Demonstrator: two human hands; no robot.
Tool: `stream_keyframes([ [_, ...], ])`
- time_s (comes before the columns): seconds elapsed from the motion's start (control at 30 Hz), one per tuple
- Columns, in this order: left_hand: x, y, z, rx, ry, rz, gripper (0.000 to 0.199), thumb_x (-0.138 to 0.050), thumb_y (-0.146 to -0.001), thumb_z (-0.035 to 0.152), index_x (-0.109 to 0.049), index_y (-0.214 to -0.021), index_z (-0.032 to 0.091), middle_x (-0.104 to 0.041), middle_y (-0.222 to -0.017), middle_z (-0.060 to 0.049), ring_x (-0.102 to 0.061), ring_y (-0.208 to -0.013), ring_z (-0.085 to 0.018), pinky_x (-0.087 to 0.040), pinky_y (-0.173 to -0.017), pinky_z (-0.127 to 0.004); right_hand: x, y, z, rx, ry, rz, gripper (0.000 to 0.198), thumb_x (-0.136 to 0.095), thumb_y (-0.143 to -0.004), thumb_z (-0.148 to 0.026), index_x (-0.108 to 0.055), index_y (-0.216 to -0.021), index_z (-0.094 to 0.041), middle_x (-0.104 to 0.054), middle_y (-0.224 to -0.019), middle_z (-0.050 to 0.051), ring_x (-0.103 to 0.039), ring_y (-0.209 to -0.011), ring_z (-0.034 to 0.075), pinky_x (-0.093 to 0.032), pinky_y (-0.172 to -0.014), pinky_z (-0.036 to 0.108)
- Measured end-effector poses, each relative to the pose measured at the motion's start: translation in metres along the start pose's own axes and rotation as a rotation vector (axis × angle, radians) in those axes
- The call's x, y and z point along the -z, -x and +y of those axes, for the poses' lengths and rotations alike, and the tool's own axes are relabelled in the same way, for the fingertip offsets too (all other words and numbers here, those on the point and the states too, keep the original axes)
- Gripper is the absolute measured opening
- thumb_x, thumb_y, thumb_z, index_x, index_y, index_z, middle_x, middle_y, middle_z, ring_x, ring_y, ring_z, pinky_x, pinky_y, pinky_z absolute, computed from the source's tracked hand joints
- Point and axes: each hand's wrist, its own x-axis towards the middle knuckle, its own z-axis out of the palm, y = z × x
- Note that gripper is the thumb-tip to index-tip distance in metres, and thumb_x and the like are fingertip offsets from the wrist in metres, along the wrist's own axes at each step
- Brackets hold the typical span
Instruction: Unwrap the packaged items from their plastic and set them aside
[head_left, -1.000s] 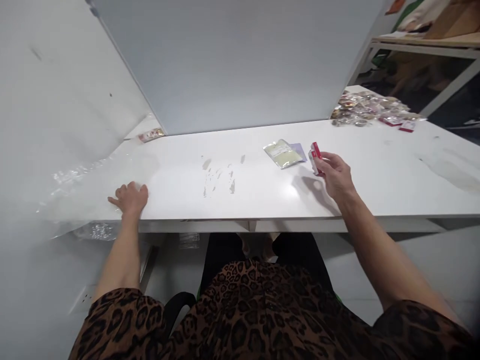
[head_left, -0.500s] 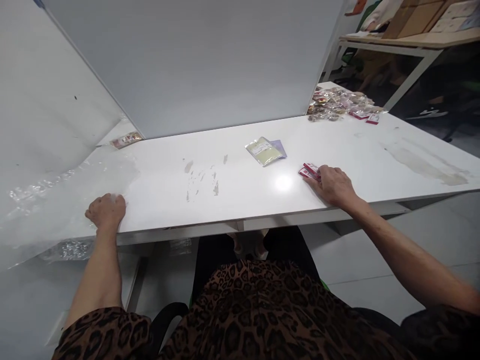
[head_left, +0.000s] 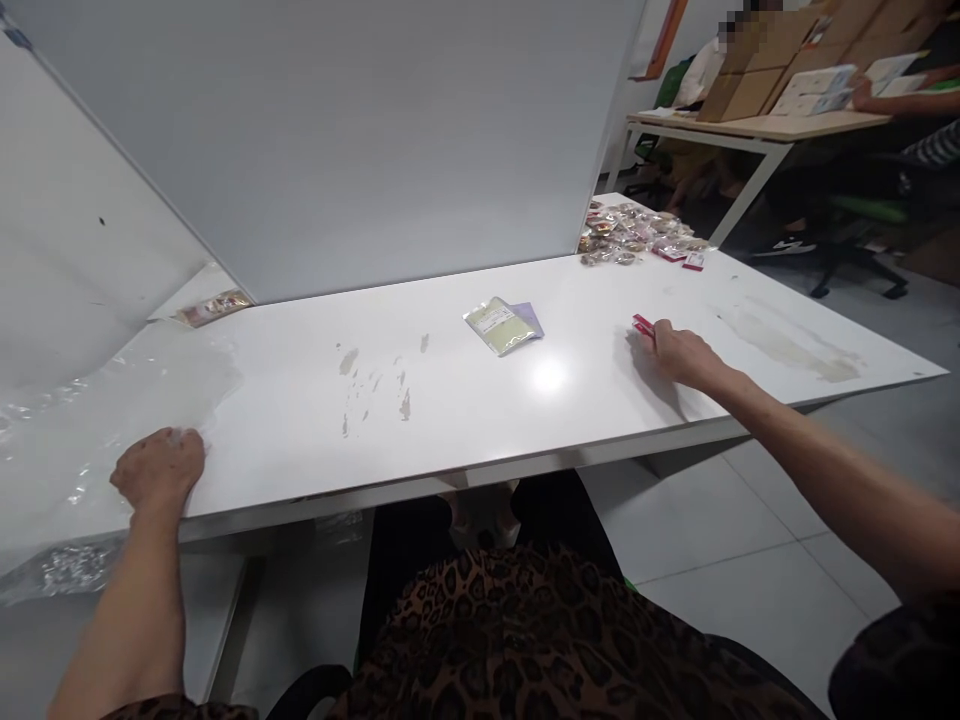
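Observation:
Red-and-white small flat packs (head_left: 643,326) stick out from the closed fingers of my right hand (head_left: 681,352), which is lifted a little above the white table (head_left: 480,420); its shadow falls below. My left hand (head_left: 160,466) is curled at the table's front left edge, on a sheet of clear plastic (head_left: 142,390). A bit of the plastic shows pinched at its fingers. Between the hands, farther back, lies a flat green sachet (head_left: 498,327) with a white label, partly covering a purple sachet (head_left: 531,318).
A tall grey panel (head_left: 360,150) stands along the table's back. Several clear-wrapped packets (head_left: 630,235) are heaped at the back right corner, and one wrapped packet (head_left: 214,307) lies back left. Beyond, people sit at another table (head_left: 795,127) with cardboard boxes (head_left: 739,95).
My right hand has lifted the red-and-white packs off the table and moved them toward the right. My left hand stays on the plastic. The view has swung right.

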Motion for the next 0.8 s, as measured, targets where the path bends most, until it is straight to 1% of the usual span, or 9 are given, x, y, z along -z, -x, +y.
stream_keyframes([
  [0.13, -0.005, -0.006, -0.004, -0.007, -0.009, 0.008, 0.072, -0.059, -0.08, 0.044, -0.068, -0.135, -0.002, -0.064, -0.14, -0.032, -0.059, -0.135, -0.05, -0.046, -0.107, -0.067, -0.007, -0.007, 0.01, -0.052, 0.021, 0.076, 0.048, -0.027, -0.111, -0.045, -0.055, -0.124, -0.007, -0.063, -0.124, 0.031, -0.063, -0.102, 0.036, -0.039, -0.079, 0.038],
  [0.23, -0.005, -0.005, -0.006, -0.02, 0.005, 0.006, 0.073, -0.059, -0.079, 0.045, -0.068, -0.135, -0.002, -0.064, -0.14, -0.032, -0.058, -0.135, -0.05, -0.045, -0.108, -0.068, -0.004, -0.007, 0.012, -0.067, -0.001, 0.123, 0.043, -0.028, -0.112, -0.037, -0.049, -0.132, -0.005, -0.065, -0.12, 0.03, -0.062, -0.097, 0.033, -0.033, -0.077, 0.037],
  [0.3, -0.003, -0.002, -0.004, -0.027, 0.021, -0.007, 0.075, -0.059, -0.078, 0.045, -0.067, -0.136, -0.004, -0.063, -0.141, -0.033, -0.058, -0.136, -0.05, -0.044, -0.109, -0.067, 0.0, -0.008, 0.015, -0.07, -0.022, 0.127, 0.041, -0.029, -0.112, -0.034, -0.044, -0.137, -0.005, -0.066, -0.116, 0.03, -0.061, -0.093, 0.032, -0.029, -0.075, 0.037],
  [0.37, 0.002, 0.002, -0.002, -0.028, 0.023, -0.029, 0.077, -0.06, -0.078, 0.044, -0.064, -0.138, -0.004, -0.061, -0.143, -0.034, -0.056, -0.137, -0.05, -0.043, -0.11, -0.066, 0.002, -0.008, 0.018, -0.07, -0.027, 0.117, 0.038, -0.029, -0.113, -0.033, -0.045, -0.136, -0.006, -0.066, -0.117, 0.03, -0.059, -0.094, 0.031, -0.026, -0.075, 0.037],
  [0.43, 0.008, 0.007, 0.002, -0.021, 0.018, -0.061, 0.077, -0.059, -0.08, 0.044, -0.062, -0.141, -0.004, -0.059, -0.145, -0.034, -0.054, -0.139, -0.049, -0.042, -0.111, -0.065, 0.002, -0.008, 0.02, -0.052, -0.024, 0.12, 0.036, -0.03, -0.112, -0.032, -0.047, -0.133, -0.008, -0.064, -0.123, 0.03, -0.058, -0.096, 0.031, -0.025, -0.076, 0.037],
  [0.57, 0.017, 0.017, 0.009, -0.019, 0.005, -0.107, 0.076, -0.056, -0.086, 0.045, -0.058, -0.145, -0.003, -0.055, -0.149, -0.033, -0.05, -0.144, -0.048, -0.038, -0.116, -0.061, -0.002, -0.009, 0.024, -0.017, -0.036, 0.141, 0.038, -0.039, -0.11, -0.034, -0.046, -0.135, -0.006, -0.056, -0.135, 0.032, -0.056, -0.101, 0.03, -0.028, -0.077, 0.036],
  [0.67, 0.021, 0.02, 0.011, -0.012, -0.014, -0.144, 0.077, -0.052, -0.09, 0.049, -0.054, -0.149, -0.001, -0.051, -0.154, -0.033, -0.045, -0.148, -0.046, -0.036, -0.119, -0.059, -0.002, -0.012, 0.028, -0.058, -0.088, 0.101, 0.037, -0.046, -0.107, -0.035, -0.05, -0.129, -0.006, -0.06, -0.128, 0.031, -0.056, -0.101, 0.03, -0.032, -0.078, 0.035],
  [0.73, 0.022, 0.02, 0.011, -0.014, -0.031, -0.155, 0.08, -0.051, -0.091, 0.053, -0.052, -0.151, 0.0, -0.048, -0.156, -0.032, -0.042, -0.15, -0.046, -0.031, -0.12, -0.061, -0.001, -0.014, 0.033, -0.091, -0.112, 0.113, 0.034, -0.049, -0.106, -0.036, -0.053, -0.124, -0.007, -0.064, -0.121, 0.029, -0.056, -0.099, 0.03, -0.034, -0.078, 0.035],
  [0.8, 0.02, 0.021, 0.01, -0.035, -0.043, -0.094, 0.084, -0.049, -0.09, 0.061, -0.053, -0.15, 0.002, -0.047, -0.158, -0.031, -0.039, -0.152, -0.047, -0.023, -0.122, -0.067, -0.001, -0.014, 0.039, -0.081, -0.12, 0.148, 0.029, -0.052, -0.104, -0.036, -0.055, -0.119, -0.011, -0.065, -0.12, 0.028, -0.057, -0.098, 0.03, -0.035, -0.08, 0.036],
])
